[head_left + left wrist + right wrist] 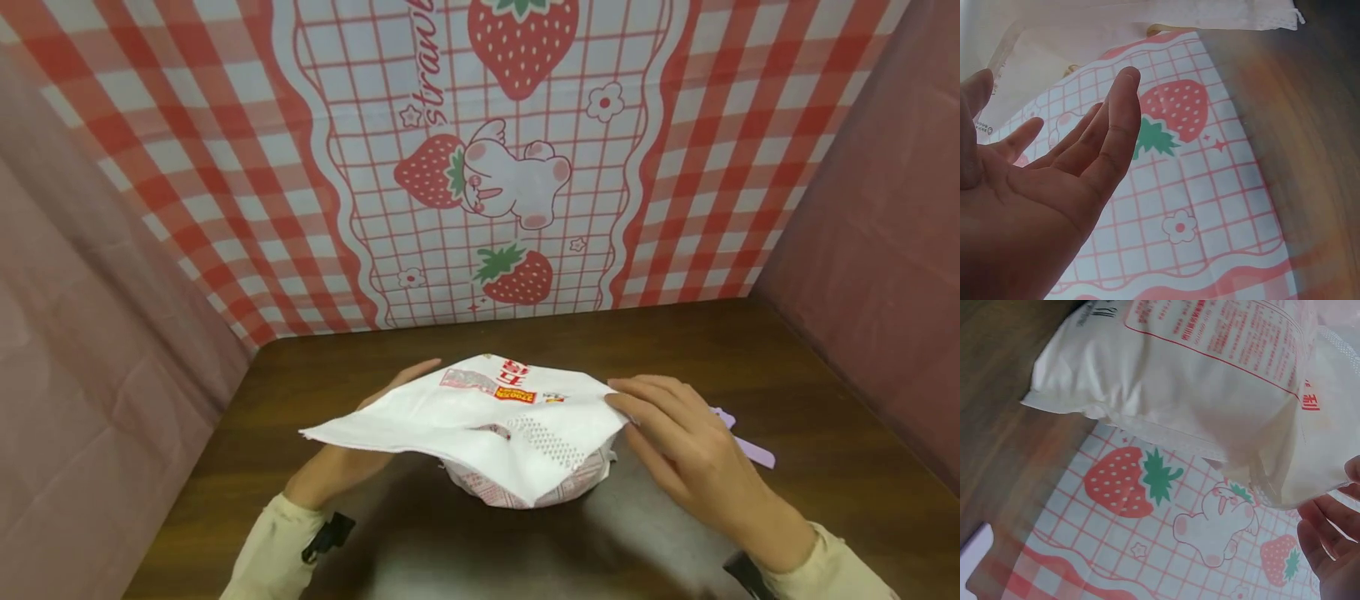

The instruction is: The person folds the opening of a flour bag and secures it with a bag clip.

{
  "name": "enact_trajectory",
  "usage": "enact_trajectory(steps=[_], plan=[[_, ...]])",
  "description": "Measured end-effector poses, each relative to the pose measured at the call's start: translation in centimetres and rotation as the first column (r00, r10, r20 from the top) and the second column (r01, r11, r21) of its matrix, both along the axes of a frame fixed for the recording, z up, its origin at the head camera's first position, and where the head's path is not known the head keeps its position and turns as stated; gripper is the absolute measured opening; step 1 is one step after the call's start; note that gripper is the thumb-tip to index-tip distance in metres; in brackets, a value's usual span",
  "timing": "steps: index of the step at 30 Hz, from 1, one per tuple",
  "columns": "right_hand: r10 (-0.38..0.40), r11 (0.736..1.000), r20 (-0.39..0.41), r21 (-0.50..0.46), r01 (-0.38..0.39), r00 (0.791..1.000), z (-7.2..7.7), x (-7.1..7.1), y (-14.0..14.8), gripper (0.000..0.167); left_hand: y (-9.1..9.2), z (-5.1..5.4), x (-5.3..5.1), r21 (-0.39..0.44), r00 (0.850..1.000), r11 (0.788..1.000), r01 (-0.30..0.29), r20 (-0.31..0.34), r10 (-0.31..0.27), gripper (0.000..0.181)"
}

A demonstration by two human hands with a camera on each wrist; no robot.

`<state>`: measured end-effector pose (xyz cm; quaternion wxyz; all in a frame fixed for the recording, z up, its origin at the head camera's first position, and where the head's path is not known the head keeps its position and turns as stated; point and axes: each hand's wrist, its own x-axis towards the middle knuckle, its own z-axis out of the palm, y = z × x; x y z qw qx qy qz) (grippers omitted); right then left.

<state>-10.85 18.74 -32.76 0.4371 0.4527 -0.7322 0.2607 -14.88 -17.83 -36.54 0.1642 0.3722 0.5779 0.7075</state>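
Note:
A white bag with red print (450, 417) spreads between the two hands in the head view, its flat upper part lying over a rounded lower part with pink print. The right hand (693, 454) pinches the bag's right edge; in the right wrist view its fingers meet the edge of the bag (1179, 375). The left hand (348, 467) is beneath the bag's left side, partly hidden by it. In the left wrist view the left hand (1066, 162) has its fingers extended, palm up, near the translucent bag.
A light purple object (753, 452) lies on the dark wooden table (690, 333), right of the right hand. Behind stands a red-and-white checked cloth (525, 217) with strawberries, and pink cloth (97, 292) hangs at both sides.

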Motion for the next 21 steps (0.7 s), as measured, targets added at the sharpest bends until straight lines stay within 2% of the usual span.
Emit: enact_trajectory(steps=[2, 3, 4, 5, 6, 7, 9, 10, 13, 16, 18, 19, 21], plan=[[0.008, 1.000, 0.012, -0.003, -0.008, 1.000, 0.2, -0.2, 0.0, 0.036, 0.0, 0.1, 0.1, -0.009, 1.000, 1.000, 0.001, -0.012, -0.001, 0.058], [0.013, 1.000, 0.018, -0.006, -0.013, 1.000, 0.3, -0.4, 0.0, 0.036, 0.0, 0.1, 0.1, -0.053, 0.996, 0.998, -0.038, -0.078, 0.034, 0.059], [0.017, 1.000, 0.022, -0.007, -0.017, 1.000, 0.4, -0.5, 0.0, 0.035, 0.0, 0.3, 0.1, -0.104, 0.984, 0.991, -0.088, -0.163, 0.071, 0.058], [0.020, 1.000, 0.029, -0.008, -0.020, 0.999, 0.5, -0.6, -0.1, 0.035, 0.0, 0.4, 0.1, -0.152, 0.964, 0.978, -0.143, -0.246, 0.102, 0.058], [0.023, 1.000, 0.035, -0.009, -0.022, 0.999, 0.6, -0.8, -0.1, 0.035, 0.0, 0.5, 0.2, -0.199, 0.935, 0.958, -0.206, -0.327, 0.133, 0.060], [0.028, 1.000, 0.038, -0.014, -0.027, 0.999, 0.7, -0.9, -0.2, 0.035, 0.0, 0.6, 0.2, -0.240, 0.897, 0.931, -0.275, -0.412, 0.159, 0.062], [0.039, 0.999, 0.049, -0.022, -0.038, 0.998, 0.9, -1.2, -0.4, 0.034, 0.2, 0.8, 0.2, -0.304, 0.819, 0.862, -0.405, -0.540, 0.195, 0.065], [0.045, 0.999, 0.053, -0.024, -0.044, 0.998, 0.9, -1.3, -0.5, 0.034, 0.2, 0.9, 0.2, -0.316, 0.814, 0.853, -0.416, -0.547, 0.195, 0.065], [0.065, 0.997, 0.071, -0.033, -0.063, 0.995, 1.1, -1.5, -0.8, 0.034, 0.4, 1.0, 0.4, -0.351, 0.820, 0.828, -0.437, -0.533, 0.208, 0.063], [0.074, 0.997, 0.098, -0.037, -0.071, 0.992, 1.2, -1.7, -1.1, 0.034, 0.4, 1.1, 0.6, -0.371, 0.807, 0.796, -0.477, -0.543, 0.230, 0.065], [0.076, 0.996, 0.118, -0.045, -0.071, 0.990, 1.4, -2.0, -1.2, 0.032, 0.4, 1.3, 0.9, -0.385, 0.793, 0.764, -0.518, -0.551, 0.260, 0.060], [0.075, 0.996, 0.131, -0.054, -0.069, 0.989, 1.5, -2.1, -1.3, 0.032, 0.4, 1.5, 1.0, -0.395, 0.781, 0.740, -0.544, -0.561, 0.275, 0.056], [0.080, 0.995, 0.153, -0.078, -0.069, 0.985, 1.6, -2.5, -1.3, 0.031, 0.5, 1.9, 1.3, -0.426, 0.777, 0.703, -0.570, -0.558, 0.292, 0.049]])
